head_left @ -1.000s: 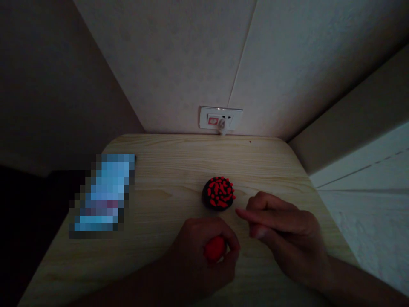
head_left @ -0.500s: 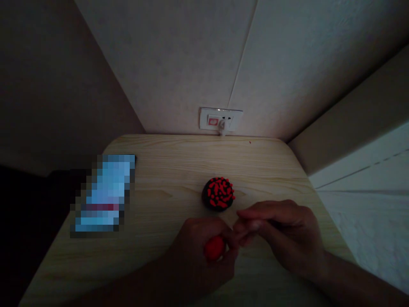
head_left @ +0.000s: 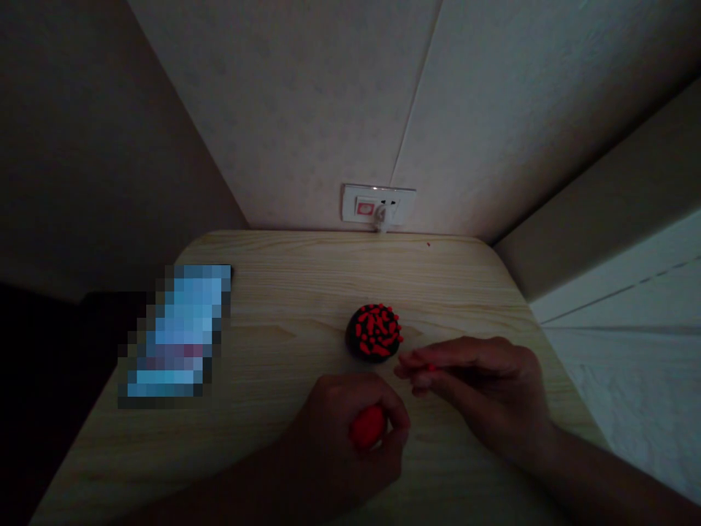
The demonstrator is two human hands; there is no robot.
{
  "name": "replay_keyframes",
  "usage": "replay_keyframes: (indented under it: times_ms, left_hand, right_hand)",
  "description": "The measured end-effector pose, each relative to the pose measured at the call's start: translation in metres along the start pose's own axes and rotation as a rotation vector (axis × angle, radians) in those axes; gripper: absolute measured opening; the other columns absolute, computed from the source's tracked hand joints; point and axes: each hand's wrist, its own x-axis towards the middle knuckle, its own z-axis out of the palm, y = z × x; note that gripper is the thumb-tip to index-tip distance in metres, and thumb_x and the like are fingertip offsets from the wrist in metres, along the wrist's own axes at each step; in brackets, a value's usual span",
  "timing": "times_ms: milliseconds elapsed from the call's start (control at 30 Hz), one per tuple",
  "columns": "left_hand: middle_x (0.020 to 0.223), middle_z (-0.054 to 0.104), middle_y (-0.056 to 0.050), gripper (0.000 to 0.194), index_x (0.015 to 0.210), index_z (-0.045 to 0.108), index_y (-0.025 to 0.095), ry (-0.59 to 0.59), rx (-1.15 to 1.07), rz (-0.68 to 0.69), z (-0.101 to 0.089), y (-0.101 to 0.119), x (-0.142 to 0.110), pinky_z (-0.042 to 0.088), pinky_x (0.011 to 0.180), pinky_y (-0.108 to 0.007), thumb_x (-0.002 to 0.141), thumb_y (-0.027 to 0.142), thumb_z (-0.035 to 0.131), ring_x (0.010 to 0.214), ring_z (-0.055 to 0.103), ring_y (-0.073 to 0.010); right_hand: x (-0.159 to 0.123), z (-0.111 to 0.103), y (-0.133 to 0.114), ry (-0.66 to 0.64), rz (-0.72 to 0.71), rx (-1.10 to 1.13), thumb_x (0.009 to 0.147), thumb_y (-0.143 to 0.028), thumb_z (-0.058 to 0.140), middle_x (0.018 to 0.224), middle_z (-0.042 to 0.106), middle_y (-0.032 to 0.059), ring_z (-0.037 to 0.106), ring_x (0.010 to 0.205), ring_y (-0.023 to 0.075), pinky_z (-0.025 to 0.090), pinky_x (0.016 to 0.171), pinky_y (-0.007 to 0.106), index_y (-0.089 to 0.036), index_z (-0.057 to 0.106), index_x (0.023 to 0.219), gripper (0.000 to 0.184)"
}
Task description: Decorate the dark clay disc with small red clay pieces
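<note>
The person's left hand [head_left: 334, 424] is positioned at the near middle of the worktop [head_left: 285, 270], its grip curled around a red ball [head_left: 366, 427]. The ball's face is visible between the bent forefinger and the thumb; the remainder is covered by the hand. The right hand [head_left: 493, 387] is to the right of the left hand and apart from it. Its grip is narrow, thumb and fingers brought close together, with a small red bit [head_left: 431, 368] held between them. The exact shape of this bit cannot be told, as the fingers partly cover it.

A black round piece [head_left: 358, 349] rests on the worktop, beyond the left hand and to the left of the right hand's fingertips, which are just beside its near right edge. Its upper face carries many red pieces [head_left: 375, 321], some formed as dots and others as short strips; several dots sit along the far and right rim.

A flat device with a lit screen [head_left: 186, 321] lies at the left side of the worktop, well apart from both hands; the content of its screen is blurred. A socket plate [head_left: 350, 207] is fitted to the wall [head_left: 307, 109] just above the far edge, with a plug [head_left: 382, 215] in it. A tiny dark red fleck [head_left: 428, 244] lies near that edge, right of the plug. Lighting is dim throughout.
</note>
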Motion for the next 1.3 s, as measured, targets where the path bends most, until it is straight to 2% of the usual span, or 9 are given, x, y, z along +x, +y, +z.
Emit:
replay_keyframes:
  times_ms: [133, 367, 533, 600, 700, 767, 900, 1067, 1300]
  left_hand:
    - [0.064, 0.069, 0.002, 0.011, 0.073, 0.07, 0.017, -0.007, 0.008, -0.016, 0.0, 0.001, 0.0, 0.046, 0.056, -0.018, 0.075, 0.008, 0.064, 0.054, 0.061, -0.0097]
    - [0.062, 0.07, 0.001, 0.011, 0.071, 0.07, 0.016, 0.031, 0.014, 0.005, 0.0, 0.004, 0.002, 0.046, 0.053, -0.017, 0.074, 0.009, 0.063, 0.052, 0.062, -0.0101]
    - [0.059, 0.07, 0.0, 0.012, 0.071, 0.072, 0.016, 0.018, 0.01, -0.034, -0.001, 0.007, 0.001, 0.044, 0.049, -0.016, 0.074, 0.011, 0.061, 0.049, 0.061, -0.01]
    - [0.06, 0.07, 0.0, 0.014, 0.07, 0.072, 0.016, 0.0, 0.002, -0.048, -0.003, 0.009, 0.001, 0.045, 0.051, -0.016, 0.073, 0.012, 0.059, 0.051, 0.062, -0.0103]
    - [0.06, 0.068, 0.0, 0.015, 0.066, 0.069, 0.016, -0.024, -0.007, -0.047, -0.004, 0.011, 0.002, 0.046, 0.055, -0.017, 0.073, 0.013, 0.055, 0.054, 0.062, -0.0109]
    - [0.06, 0.068, 0.0, 0.013, 0.065, 0.066, 0.017, -0.038, -0.014, -0.061, -0.004, 0.009, 0.001, 0.045, 0.055, -0.018, 0.073, 0.014, 0.056, 0.054, 0.061, -0.0114]
    - [0.06, 0.065, 0.001, 0.006, 0.067, 0.063, 0.019, -0.054, 0.0, -0.151, -0.003, 0.006, -0.002, 0.042, 0.052, -0.02, 0.073, 0.019, 0.064, 0.052, 0.056, -0.0122]
    - [0.061, 0.066, 0.0, 0.008, 0.07, 0.066, 0.018, -0.092, -0.002, -0.15, -0.003, 0.005, -0.002, 0.042, 0.055, -0.022, 0.075, 0.024, 0.069, 0.055, 0.057, -0.0129]
    - [0.062, 0.067, 0.002, 0.004, 0.069, 0.069, 0.017, -0.093, 0.013, -0.156, -0.004, 0.004, -0.001, 0.042, 0.057, -0.019, 0.073, 0.015, 0.069, 0.055, 0.057, -0.0109]
  right_hand:
    - [-0.002, 0.0, -0.001, 0.018, -0.002, 0.041, 0.091, -0.011, 0.077, 0.091, 0.086, 0.0023, 0.082, 0.069, 0.0182, 0.069, 0.056, 0.021, -0.03, 0.084, 0.107, 0.025]
    - [0.001, -0.001, -0.005, 0.038, -0.173, -0.151, 0.076, -0.024, 0.093, 0.07, 0.082, 0.0028, 0.079, 0.058, 0.0206, 0.066, 0.054, 0.025, -0.025, 0.082, 0.081, 0.012]
    - [0.001, -0.004, -0.001, -0.039, -0.251, -0.208, 0.08, -0.021, 0.089, 0.064, 0.077, 0.0013, 0.071, 0.05, 0.0173, 0.058, 0.048, 0.026, -0.023, 0.075, 0.078, 0.014]
    - [0.0, -0.006, 0.0, -0.099, -0.235, -0.239, 0.091, -0.025, 0.078, 0.063, 0.075, 0.0021, 0.069, 0.051, 0.0164, 0.055, 0.049, 0.026, -0.022, 0.073, 0.078, 0.014]
    - [-0.002, -0.009, 0.002, -0.134, -0.146, -0.266, 0.105, -0.029, 0.057, 0.063, 0.072, 0.003, 0.067, 0.054, 0.015, 0.052, 0.051, 0.025, -0.021, 0.07, 0.079, 0.03]
    - [-0.002, -0.007, 0.004, -0.096, -0.078, -0.228, 0.107, -0.03, 0.053, 0.066, 0.069, 0.0022, 0.063, 0.055, 0.0139, 0.051, 0.052, 0.025, -0.021, 0.065, 0.082, 0.028]
    - [0.0, -0.003, 0.007, 0.049, -0.073, -0.17, 0.097, -0.022, 0.069, 0.072, 0.064, 0.0, 0.055, 0.054, 0.0109, 0.047, 0.048, 0.022, -0.021, 0.062, 0.087, 0.012]
    - [0.005, -0.004, 0.007, 0.147, -0.197, -0.249, 0.087, -0.007, 0.077, 0.085, 0.075, 0.0036, 0.069, 0.073, 0.0153, 0.057, 0.059, 0.024, -0.023, 0.074, 0.091, 0.017]
    - [0.007, -0.006, 0.008, 0.06, -0.265, -0.297, 0.084, -0.005, 0.081, 0.09, 0.084, 0.0017, 0.078, 0.077, 0.0155, 0.063, 0.069, 0.023, -0.027, 0.082, 0.104, 0.03]
